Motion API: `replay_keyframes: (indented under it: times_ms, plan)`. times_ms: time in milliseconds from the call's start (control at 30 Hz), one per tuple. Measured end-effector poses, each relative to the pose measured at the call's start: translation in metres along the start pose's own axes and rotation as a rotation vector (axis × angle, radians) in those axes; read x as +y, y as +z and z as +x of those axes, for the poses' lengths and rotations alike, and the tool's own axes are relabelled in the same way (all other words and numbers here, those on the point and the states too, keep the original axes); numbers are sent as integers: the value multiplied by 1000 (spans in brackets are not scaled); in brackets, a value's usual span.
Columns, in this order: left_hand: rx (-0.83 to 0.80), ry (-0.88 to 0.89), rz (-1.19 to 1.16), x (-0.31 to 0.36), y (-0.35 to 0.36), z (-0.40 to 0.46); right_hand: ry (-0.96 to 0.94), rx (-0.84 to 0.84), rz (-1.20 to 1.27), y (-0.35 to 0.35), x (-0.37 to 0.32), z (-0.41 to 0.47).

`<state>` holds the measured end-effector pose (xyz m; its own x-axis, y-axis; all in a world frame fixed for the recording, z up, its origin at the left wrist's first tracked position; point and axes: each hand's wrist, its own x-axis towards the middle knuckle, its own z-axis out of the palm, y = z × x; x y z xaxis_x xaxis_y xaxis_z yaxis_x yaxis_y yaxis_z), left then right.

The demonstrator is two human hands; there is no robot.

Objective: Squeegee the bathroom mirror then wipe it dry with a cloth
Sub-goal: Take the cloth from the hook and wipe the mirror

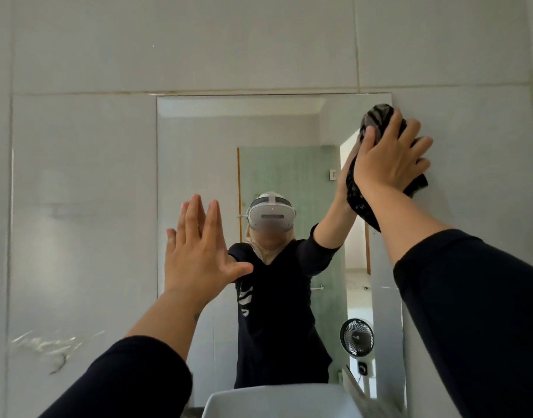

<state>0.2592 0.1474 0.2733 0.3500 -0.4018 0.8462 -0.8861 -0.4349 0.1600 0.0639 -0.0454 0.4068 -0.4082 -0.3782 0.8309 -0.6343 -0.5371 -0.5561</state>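
Observation:
A tall frameless mirror (198, 140) hangs on the pale tiled wall ahead. My right hand (389, 161) presses a bunched dark cloth (375, 116) against the mirror's upper right corner, fingers spread over it. The cloth also hangs down below my wrist. My left hand (198, 251) is held flat and open at the mirror's left edge, about mid-height, with nothing in it. I cannot tell whether it touches the glass. No squeegee is in view.
A white basin (277, 399) sits below the mirror at the bottom centre. The wall tiles (78, 206) surround the mirror, with a scuffed patch at lower left. The mirror reflects a person wearing a headset, a small fan and a glass door.

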Motion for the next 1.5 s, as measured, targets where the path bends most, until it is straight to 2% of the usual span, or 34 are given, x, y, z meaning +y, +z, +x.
replay_keyframes:
  times_ms: [100, 300, 500, 733, 933, 1100, 1200, 1333, 1500]
  plan:
    - [-5, 1, 8, 1, 0, 1, 20, 16, 5, 2, -5, -21]
    - [-35, 16, -8, -3, -5, 2, -74, -6, 41, 2, -48, -56]
    - [30, 58, -104, -23, -16, -3, -299, -65, 86, 6, -113, -95]
    - [-46, -41, -44, -67, -31, -21, -654, -83, 69, 11, -176, -150]
    - [-57, -108, 29, -96, -21, -34, -855, -39, 16, 18, -178, -186]
    - [-58, -132, 5, -84, -19, -47, -1064, -53, -13, 17, -142, -204]
    - [-56, -80, -27, -70, -15, -50, -1056, -90, -24, 14, -116, -194]
    - [-92, -29, -43, -48, -9, -50, -881, -158, -18, 7, -82, -168]
    - [-113, 5, 4, -24, 1, -51, -709, -139, -38, 1, -37, -134]
